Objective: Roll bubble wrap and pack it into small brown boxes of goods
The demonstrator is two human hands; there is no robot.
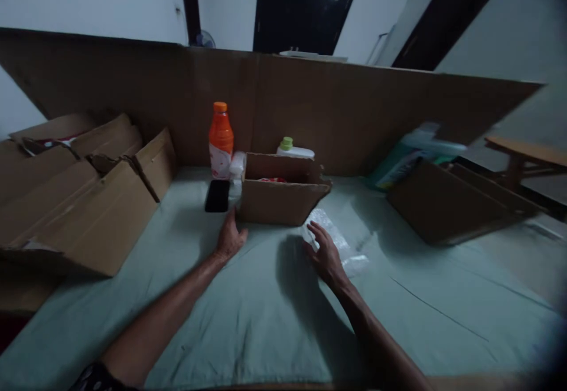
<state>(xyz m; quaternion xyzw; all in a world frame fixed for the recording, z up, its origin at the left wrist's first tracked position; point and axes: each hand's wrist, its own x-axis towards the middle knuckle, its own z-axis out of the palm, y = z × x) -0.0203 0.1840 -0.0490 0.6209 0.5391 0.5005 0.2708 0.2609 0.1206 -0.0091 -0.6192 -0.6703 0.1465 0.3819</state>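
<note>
In the head view, a small open cardboard box (279, 204) stands mid-table with something red inside, mostly hidden by its front wall. My left hand (230, 238) is beside the box's lower left corner, fingers stretched forward and thumb apart, holding nothing. On the other side, my right hand (325, 254) hovers near the box's lower right corner with its fingers spread. Clear bubble wrap (332, 228) lies partly beneath and behind that hand. A black phone-like slab (217, 196) lies just beyond my left hand.
An orange bottle (221, 140) and a white bottle with a green cap (295, 151) stand behind. Large cardboard boxes (106, 220) fill the left side. At right are another cardboard box (456, 205) and a teal bottle (398, 157). A tall cardboard panel (336, 101) closes off the back.
</note>
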